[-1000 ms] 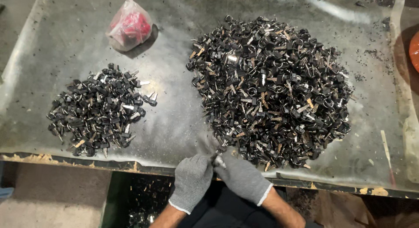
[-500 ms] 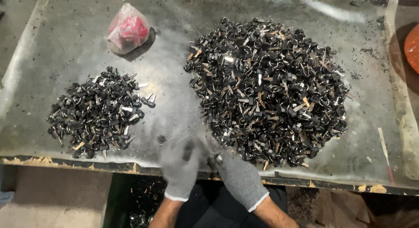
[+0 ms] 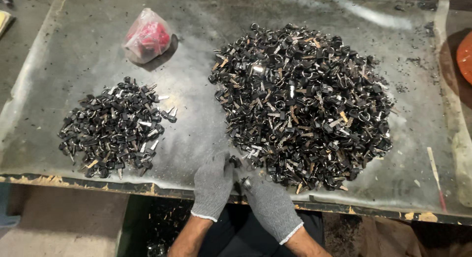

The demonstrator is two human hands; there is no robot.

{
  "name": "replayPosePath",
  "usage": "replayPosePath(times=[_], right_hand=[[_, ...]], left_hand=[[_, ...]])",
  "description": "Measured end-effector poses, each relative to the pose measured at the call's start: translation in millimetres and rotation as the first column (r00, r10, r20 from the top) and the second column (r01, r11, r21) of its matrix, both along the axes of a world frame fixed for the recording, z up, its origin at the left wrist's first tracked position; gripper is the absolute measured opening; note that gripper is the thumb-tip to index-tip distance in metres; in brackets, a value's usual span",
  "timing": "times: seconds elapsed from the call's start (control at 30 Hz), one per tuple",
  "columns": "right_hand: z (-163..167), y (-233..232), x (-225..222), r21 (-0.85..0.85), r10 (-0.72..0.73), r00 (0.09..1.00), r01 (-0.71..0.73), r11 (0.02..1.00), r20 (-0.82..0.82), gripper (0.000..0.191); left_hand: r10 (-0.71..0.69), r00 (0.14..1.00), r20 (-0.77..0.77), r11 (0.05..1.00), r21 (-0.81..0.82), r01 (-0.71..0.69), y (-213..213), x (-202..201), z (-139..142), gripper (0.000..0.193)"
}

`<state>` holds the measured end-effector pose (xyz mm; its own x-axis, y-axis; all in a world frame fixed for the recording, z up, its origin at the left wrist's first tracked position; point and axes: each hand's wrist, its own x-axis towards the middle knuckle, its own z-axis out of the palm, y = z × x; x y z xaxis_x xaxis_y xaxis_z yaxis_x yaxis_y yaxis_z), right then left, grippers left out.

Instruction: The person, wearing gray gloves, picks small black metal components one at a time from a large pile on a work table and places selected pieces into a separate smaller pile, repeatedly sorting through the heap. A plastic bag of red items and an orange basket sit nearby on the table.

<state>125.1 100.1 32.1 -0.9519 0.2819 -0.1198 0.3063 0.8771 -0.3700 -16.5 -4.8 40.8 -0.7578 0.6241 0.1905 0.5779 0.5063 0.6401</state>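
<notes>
Both my hands wear grey knit gloves and sit close together at the table's front edge. My left hand (image 3: 212, 183) reaches its fingertips to the near-left rim of the large pile of black-headed keys (image 3: 305, 104) and pinches a black key (image 3: 235, 162). Just to its right, my right hand (image 3: 269, 205) is curled, with a small metal piece (image 3: 246, 182) showing at its thumb. A smaller pile of the same keys (image 3: 113, 131) lies to the left, apart from both hands.
A clear plastic bag with red contents (image 3: 147, 38) lies at the back left. The dirty grey table sheet (image 3: 196, 114) ends in a worn front edge (image 3: 98, 184). A thin stick (image 3: 435, 171) lies front right, and an orange object (image 3: 464, 55) is at the right edge.
My left hand swung left in a blur half a second ago and is now back beside the right hand at the large pile's rim. The right hand barely shifted.
</notes>
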Motion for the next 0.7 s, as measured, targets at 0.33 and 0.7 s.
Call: replayPosePath(times=[0.33,0.7], right_hand=[[2.4,10.2,-12.2,-0.08,-0.161,0.926,0.199,0.977,0.343,0.025],[3.5,7.7,-7.0,-0.181,-0.069,0.994,0.084,0.98,0.089,0.048]], left_hand=[[-0.238,0.958,-0.157,0.969,-0.106,0.223,-18.3,15.0,-8.6,0.023],[-0.043,0.998,0.04,0.991,-0.122,0.048,6.3,3.4,-2.3,0.04]])
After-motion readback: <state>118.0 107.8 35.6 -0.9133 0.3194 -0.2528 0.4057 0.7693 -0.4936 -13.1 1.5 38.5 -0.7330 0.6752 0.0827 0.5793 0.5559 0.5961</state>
